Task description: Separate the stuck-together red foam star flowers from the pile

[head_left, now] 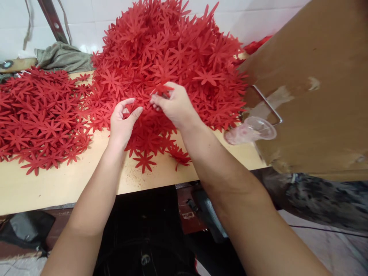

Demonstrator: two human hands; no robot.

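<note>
A big heap of red fabric flower cutouts [184,53] with long narrow petals rises in front of me. My right hand [174,101] is over the heap's near side, its fingers closed on a red fabric flower [162,90] whose petals stick out past the thumb. Just left of it is my left hand [123,119]. Its thumb and bent forefinger are apart, and no flower shows between them. Below both hands, more flowers spill toward the table's front, among them one lying flat [144,161].
A second, lower heap of red flowers [40,119] covers the left of the pale tabletop [94,168]. To the right stands a large cardboard box [313,92], with a clear plastic cup [253,130] lying tipped beside it. A crumpled greenish cloth [64,57] lies at the back left.
</note>
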